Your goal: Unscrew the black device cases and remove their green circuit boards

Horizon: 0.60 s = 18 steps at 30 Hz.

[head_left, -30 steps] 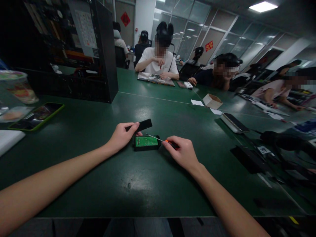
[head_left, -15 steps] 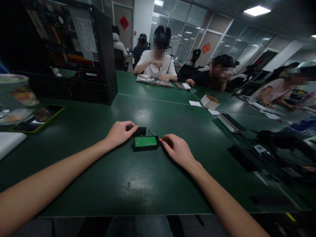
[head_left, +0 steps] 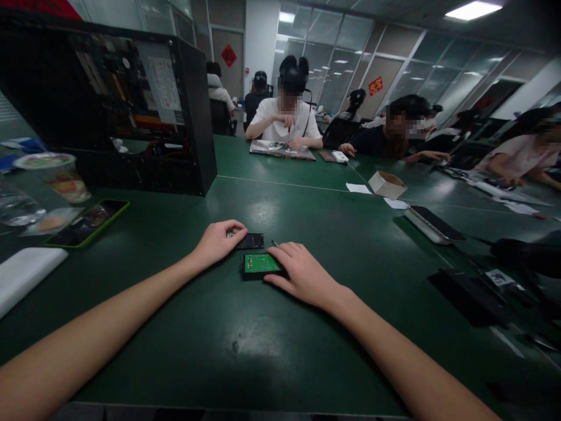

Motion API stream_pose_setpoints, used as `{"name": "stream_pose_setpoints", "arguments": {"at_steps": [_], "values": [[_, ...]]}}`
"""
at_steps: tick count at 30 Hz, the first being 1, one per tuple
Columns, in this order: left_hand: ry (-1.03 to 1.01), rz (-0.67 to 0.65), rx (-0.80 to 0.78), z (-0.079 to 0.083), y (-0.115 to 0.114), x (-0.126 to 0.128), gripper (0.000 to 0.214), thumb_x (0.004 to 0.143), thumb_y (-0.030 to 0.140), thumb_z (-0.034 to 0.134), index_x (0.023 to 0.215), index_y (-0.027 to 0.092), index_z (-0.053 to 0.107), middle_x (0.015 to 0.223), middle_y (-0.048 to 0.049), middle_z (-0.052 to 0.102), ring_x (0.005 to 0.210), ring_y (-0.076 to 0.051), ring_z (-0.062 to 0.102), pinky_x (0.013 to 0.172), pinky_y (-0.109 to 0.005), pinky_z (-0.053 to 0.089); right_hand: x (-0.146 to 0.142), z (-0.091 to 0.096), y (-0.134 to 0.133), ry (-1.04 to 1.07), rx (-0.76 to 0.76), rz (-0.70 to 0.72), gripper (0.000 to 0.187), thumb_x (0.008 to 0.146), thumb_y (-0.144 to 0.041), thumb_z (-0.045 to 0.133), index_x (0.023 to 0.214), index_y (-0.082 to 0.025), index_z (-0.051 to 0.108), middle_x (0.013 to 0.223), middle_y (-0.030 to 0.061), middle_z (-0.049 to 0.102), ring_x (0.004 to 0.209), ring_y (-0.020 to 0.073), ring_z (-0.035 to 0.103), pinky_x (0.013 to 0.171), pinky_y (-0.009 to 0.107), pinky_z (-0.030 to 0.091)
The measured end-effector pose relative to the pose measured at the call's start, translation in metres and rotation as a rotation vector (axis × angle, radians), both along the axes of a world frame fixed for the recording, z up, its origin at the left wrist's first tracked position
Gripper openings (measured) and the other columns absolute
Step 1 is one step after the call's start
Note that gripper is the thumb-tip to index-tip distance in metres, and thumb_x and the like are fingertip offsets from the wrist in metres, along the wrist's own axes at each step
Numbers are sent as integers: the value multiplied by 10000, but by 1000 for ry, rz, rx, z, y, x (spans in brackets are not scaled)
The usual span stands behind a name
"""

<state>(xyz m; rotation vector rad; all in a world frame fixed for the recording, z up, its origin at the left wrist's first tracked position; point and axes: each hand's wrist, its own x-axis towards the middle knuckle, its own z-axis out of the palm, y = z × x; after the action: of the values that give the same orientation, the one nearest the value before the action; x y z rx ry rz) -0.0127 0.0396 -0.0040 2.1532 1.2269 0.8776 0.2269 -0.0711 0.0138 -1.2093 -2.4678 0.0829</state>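
right hand (head_left: 302, 272) half-open, gripping 3-o'clock end of oblong black plastic box (head_left: 254, 275), green circuit board (head_left: 262, 262) inside | left hand (head_left: 223, 238) half-closed on flat black plastic cover (head_left: 254, 240), box's 11 o'clock | advisable: pinch walls, spare board

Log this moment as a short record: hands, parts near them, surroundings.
Left hand: holds a black cover
Right hand: grip around the right end of the black case
Circuit board: green, exposed in the case
Metal tip: just beyond right hand; rest hidden
Surface: green table
Left side: phone, open computer tower
Across table: co-worker, white shirt
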Motion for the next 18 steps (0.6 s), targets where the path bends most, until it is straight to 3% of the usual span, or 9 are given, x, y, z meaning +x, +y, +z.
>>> {"name": "stream_pose_setpoints", "arguments": {"at_steps": [5, 8, 12, 15, 18], "values": [[98, -19, -12, 0, 1, -1, 340, 935, 463, 565, 960, 198, 777, 933, -66, 791, 852, -255, 713, 769, -332, 494, 9, 7, -15, 40, -1, 13, 421, 970, -495, 599, 1223, -158, 618, 1125, 142, 710, 1021, 290, 636, 924, 483, 500], [108, -23, -25, 2, 1, -1, 348, 937, 471, 561, 963, 198, 776, 942, -63, 788, 846, -251, 711, 766, -329, 493, 35, 11, -9, 164, 51, -99, 406, 966, -481, 608, 1219, -163, 612, 1110, 131, 710, 985, 273, 647, 866, 444, 519], [70, -13, -30, 5, 0, -1, 357, 935, 474, 568, 992, 187, 773, 991, -74, 789, 891, -258, 714, 803, -337, 510, 87, 12, 20, 259, 226, -417, 423, 946, -505, 615, 1182, -156, 648, 1059, 141, 714, 940, 284, 669, 824, 429, 535], [38, 2, -36, 6, 0, -1, 344, 934, 449, 568, 1016, 180, 766, 993, -81, 788, 909, -261, 718, 816, -346, 521, 136, 7, 35, 118, 306, -704, 495, 929, -543, 605, 1200, -134, 670, 1079, 183, 717, 956, 335, 670, 779, 446, 520], [16, -5, -51, 6, -2, 0, 338, 928, 441, 569, 1022, 176, 757, 972, -81, 784, 889, -257, 718, 805, -351, 526, 194, -2, 34, -33, 325, -963, 550, 904, -609, 601, 1155, -132, 711, 991, 220, 719, 835, 340, 665, 622, 410, 456]]}}
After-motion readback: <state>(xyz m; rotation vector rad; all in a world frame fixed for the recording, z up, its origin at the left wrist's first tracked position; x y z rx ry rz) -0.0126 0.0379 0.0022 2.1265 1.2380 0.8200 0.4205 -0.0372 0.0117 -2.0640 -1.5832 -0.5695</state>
